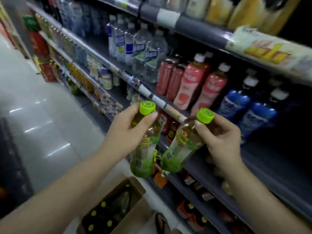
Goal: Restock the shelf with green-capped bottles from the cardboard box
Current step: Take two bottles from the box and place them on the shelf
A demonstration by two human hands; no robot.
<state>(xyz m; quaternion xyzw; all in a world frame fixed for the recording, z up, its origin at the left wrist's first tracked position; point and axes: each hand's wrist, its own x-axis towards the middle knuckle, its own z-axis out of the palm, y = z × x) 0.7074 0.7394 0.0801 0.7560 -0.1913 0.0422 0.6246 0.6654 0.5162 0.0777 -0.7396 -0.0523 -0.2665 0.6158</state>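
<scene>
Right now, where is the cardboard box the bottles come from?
In the head view the cardboard box sits on the floor at bottom centre, below the left hand and its green-capped bottle, beside the base of the shelf.

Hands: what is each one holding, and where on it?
Left hand and right hand each hold a green-capped bottle, grip at the neck under the cap.

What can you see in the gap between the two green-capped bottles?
In the head view, between the left bottle and right bottle: the grey shelf edge and red-labelled packs behind.
</scene>
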